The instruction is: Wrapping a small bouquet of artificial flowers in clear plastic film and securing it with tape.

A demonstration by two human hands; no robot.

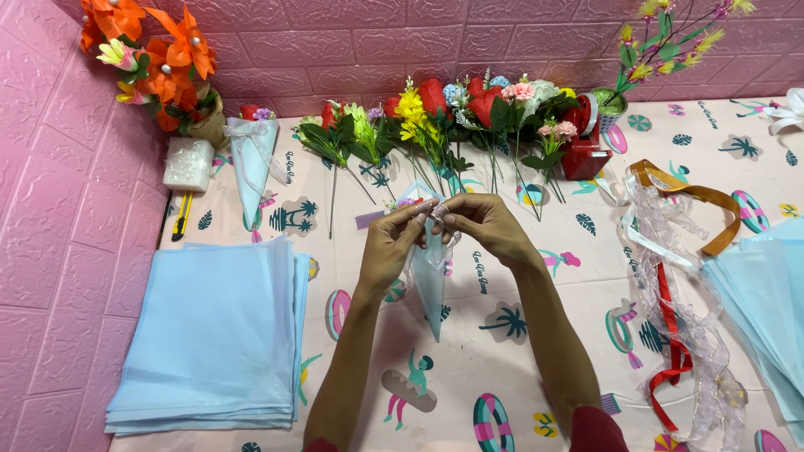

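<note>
Head view: left hand (pixel 391 245) & right hand (pixel 484 226) both pinch blue cone wrap (pixel 431 280) top, cone hanging below

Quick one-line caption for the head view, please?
Both hands, left hand and right hand, pinch a pale blue cone wrap above the patterned table.

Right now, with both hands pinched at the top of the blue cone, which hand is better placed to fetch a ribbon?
Probably the right hand. The ribbons lie on its side of the table, while the left hand could stay pinching the cone wrap. The left side holds only the stacked blue sheets.
</note>
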